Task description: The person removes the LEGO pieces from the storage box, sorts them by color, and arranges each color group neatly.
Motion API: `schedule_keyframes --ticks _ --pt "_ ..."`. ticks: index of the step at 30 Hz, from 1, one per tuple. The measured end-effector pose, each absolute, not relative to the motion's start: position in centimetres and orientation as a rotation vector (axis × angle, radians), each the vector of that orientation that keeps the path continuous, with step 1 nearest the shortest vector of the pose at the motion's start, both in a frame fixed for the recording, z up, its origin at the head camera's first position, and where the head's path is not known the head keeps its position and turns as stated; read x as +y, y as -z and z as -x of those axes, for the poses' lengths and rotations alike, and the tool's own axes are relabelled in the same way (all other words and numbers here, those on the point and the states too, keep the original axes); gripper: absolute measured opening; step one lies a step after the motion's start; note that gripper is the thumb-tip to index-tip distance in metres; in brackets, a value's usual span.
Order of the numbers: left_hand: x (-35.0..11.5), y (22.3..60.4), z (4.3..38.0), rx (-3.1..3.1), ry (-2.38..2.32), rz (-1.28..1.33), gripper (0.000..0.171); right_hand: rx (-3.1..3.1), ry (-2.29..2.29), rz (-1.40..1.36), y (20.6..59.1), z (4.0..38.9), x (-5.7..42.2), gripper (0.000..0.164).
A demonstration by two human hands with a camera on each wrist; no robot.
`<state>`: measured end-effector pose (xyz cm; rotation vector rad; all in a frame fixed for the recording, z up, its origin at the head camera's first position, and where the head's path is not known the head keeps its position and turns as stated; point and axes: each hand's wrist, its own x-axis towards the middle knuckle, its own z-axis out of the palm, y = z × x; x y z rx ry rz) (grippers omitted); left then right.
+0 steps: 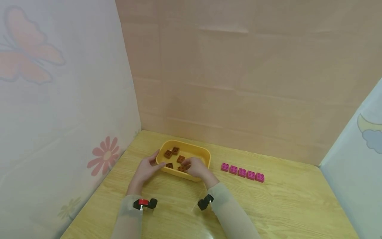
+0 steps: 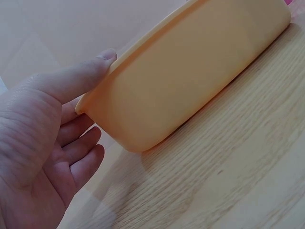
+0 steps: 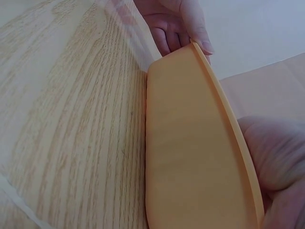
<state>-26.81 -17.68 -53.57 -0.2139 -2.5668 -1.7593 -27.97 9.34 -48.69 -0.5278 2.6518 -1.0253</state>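
A yellow plastic tub [image 1: 193, 148] stands on the table with several brown toy bricks [image 1: 168, 153] scattered inside. My left hand [image 1: 147, 169] grips the tub's left end, its thumb over the rim and its fingers along the outer wall. In the left wrist view that hand [image 2: 52, 129] shows its thumb on the rim. My right hand [image 1: 195, 166] reaches over the front rim into the tub, fingers bent, right at a brown brick [image 1: 181, 168] near the front wall. I cannot tell whether it pinches this brick. The tub wall [image 3: 190, 138] hides its fingertips in the right wrist view.
To the right of the tub, several pink toy bricks [image 1: 242, 172] stand in a straight row on the wooden table [image 1: 286, 202]. A beige wall sheet [image 1: 238, 83] rises behind the table. A white sheet with flower prints [image 1: 74, 99] borders its left side.
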Motion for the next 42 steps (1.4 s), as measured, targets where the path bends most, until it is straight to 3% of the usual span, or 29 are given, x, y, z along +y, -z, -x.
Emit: schedule_keyframes --ticks 33,42 --pt "-17.84 53.63 26.74 -2.562 1.787 0.212 0.084 2.704 1.017 0.574 48.92 27.98 9.22 0.02" --pt "-17.69 53.39 26.67 -2.56 1.807 0.192 0.084 2.734 1.092 0.541 49.18 28.21 9.53 0.031"
